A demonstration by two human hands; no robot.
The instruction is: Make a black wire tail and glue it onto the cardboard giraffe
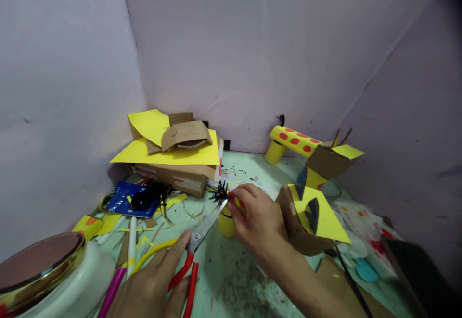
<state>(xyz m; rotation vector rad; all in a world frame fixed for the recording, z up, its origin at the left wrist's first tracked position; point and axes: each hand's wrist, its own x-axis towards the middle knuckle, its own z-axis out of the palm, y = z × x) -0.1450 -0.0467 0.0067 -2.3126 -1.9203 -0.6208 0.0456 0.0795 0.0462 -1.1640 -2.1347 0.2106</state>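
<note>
My left hand (pixel 153 282) grips red-handled scissors (pixel 198 241) at the bottom centre, with the blades pointing up and right. The blade tips reach a tuft of black yarn (pixel 218 193). My right hand (pixel 254 219) pinches that tuft against a small yellow paper-covered tube (pixel 226 224) with red spots, which stands on the green mat. Right of my wrist lies a brown cardboard piece faced with yellow paper (pixel 312 219).
A yellow tube figure with red spots (pixel 294 142) stands at the back right. At the back left, yellow sheets and cardboard lie on a box (pixel 173 157). There is also a blue packet with black yarn (pixel 139 197), markers (pixel 124 265), a white gold-rimmed bowl (pixel 46 274) and paper scraps.
</note>
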